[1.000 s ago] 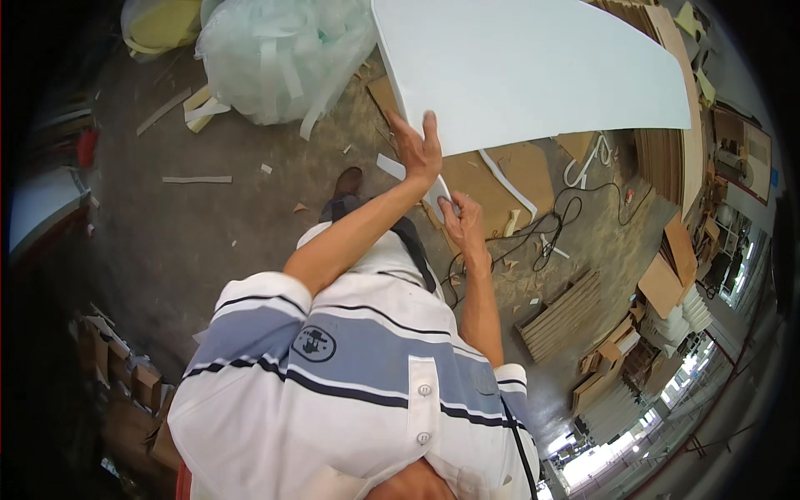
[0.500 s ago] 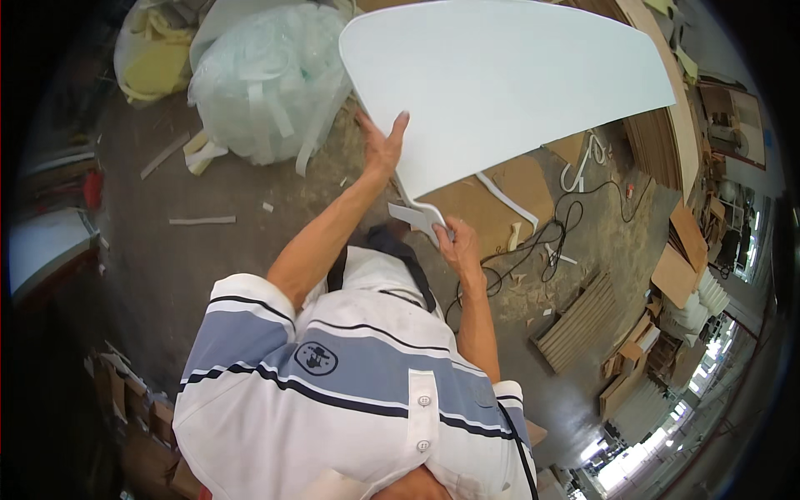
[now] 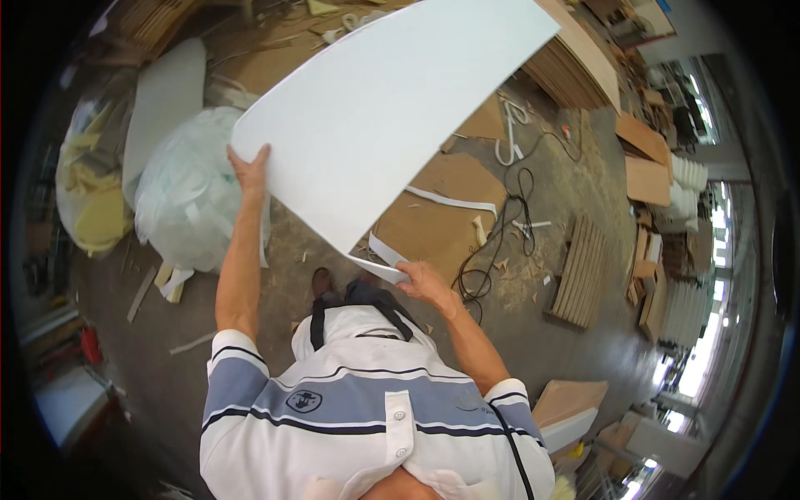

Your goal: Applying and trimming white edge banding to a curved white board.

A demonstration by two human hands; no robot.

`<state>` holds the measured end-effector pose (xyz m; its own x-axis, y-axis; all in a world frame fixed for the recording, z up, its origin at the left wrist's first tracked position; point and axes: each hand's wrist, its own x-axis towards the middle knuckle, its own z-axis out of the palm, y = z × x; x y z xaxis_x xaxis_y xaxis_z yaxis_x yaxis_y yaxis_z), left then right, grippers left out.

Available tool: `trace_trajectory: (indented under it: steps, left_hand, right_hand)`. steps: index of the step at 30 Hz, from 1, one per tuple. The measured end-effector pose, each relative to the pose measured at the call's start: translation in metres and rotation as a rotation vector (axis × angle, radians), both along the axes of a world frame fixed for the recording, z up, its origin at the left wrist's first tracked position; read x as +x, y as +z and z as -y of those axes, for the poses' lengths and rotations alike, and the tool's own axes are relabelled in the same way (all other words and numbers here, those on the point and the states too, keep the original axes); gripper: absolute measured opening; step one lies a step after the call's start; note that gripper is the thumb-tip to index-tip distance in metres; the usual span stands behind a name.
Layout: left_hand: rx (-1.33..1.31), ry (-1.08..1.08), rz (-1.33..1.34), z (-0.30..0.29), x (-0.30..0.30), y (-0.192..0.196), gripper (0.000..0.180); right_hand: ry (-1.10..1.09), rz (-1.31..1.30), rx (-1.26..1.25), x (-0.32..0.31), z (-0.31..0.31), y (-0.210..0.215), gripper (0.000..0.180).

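The large white sheet (image 3: pixel 392 108) has swung up and leftward since earlier. Left hand (image 3: pixel 250 171) fingers clamp its left edge; right hand (image 3: pixel 423 283) pinches its lower corner. Beside it, a clear plastic bag (image 3: pixel 187 196) holds, apparently, foam scraps.

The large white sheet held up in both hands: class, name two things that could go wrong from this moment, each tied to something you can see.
1. The white sheet is gripped only at its near edge, by the left hand and right hand; it already bows and may crease or slip.
2. Black cables and wood offcuts litter the floor beside the person's feet, so a step could trip them.
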<state>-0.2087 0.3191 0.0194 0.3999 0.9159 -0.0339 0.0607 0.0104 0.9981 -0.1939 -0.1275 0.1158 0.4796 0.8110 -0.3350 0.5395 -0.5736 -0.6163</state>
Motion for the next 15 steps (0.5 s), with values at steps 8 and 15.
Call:
trace_trajectory:
  steps: [8,15]
  left_hand:
    - [-0.041,-0.053,-0.154,-0.058,0.019,0.022,0.1]
    - [0.048,0.003,-0.051,-0.061,0.007,0.002,0.092]
  right_hand:
    - [-0.11,0.008,-0.21,-0.006,0.087,0.004,0.038]
    - [-0.593,0.123,-0.396,-0.018,0.208,-0.022,0.038]
